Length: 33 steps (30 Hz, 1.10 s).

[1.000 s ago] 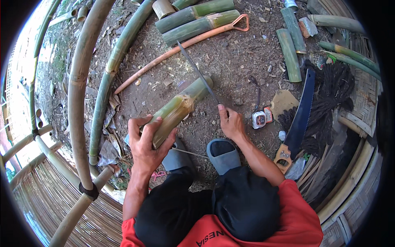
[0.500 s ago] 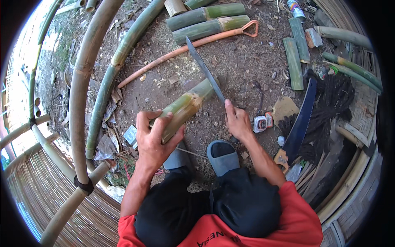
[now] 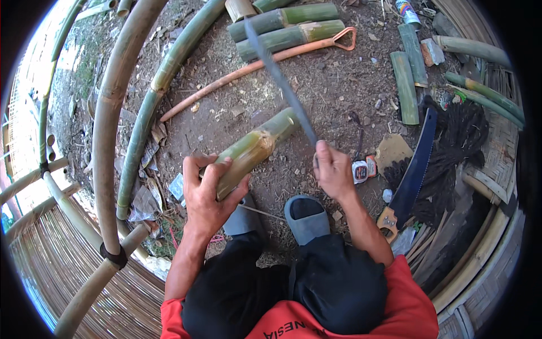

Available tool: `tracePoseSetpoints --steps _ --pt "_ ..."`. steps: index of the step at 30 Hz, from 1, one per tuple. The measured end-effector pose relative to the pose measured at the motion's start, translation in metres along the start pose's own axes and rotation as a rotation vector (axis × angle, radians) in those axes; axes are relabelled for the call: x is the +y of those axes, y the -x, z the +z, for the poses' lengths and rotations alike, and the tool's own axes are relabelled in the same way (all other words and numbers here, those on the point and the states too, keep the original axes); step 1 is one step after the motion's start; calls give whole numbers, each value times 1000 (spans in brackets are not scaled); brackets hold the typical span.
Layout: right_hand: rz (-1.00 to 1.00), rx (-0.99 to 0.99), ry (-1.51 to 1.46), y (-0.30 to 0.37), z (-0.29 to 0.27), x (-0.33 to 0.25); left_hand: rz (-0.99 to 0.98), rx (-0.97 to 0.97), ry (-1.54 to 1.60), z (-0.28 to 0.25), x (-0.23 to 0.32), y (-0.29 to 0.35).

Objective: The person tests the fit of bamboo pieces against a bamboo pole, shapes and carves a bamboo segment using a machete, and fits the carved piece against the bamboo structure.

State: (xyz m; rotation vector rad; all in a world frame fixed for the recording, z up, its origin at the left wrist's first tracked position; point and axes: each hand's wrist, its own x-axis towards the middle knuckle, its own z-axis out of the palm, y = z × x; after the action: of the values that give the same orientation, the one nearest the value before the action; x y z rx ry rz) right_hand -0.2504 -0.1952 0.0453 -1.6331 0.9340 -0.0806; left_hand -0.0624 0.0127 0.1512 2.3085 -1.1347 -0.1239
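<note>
Two hands busy | left hand [image 3: 209,195] grips green-yellow bamboo section [image 3: 254,150], bark scraped | right hand [image 3: 333,169] clenches long blade [image 3: 279,76]

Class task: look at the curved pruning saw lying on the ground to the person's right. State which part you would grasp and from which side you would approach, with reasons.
Take the pruning saw by its wooden handle, the end nearest the person, coming from above on the person's side. The long dark blade points away, and the handle end lies uncovered, so fingers probably stay off the blade.

Sunlit dirt floor [image 3: 339,85] w/ woven bamboo wall [image 3: 51,265].
</note>
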Motion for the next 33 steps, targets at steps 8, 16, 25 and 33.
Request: tracePoseSetpoints --steps 8,16,25,33 --pt "-25 127 652 -12 9 20 90 -34 13 -1 20 -5" --pt "774 -370 -559 -20 0 2 13 39 49 1 7 -3" --pt "77 73 540 -25 3 13 46 10 55 2 9 -6" --pt "-32 95 132 -9 -10 -26 -55 39 54 -4 -14 7"
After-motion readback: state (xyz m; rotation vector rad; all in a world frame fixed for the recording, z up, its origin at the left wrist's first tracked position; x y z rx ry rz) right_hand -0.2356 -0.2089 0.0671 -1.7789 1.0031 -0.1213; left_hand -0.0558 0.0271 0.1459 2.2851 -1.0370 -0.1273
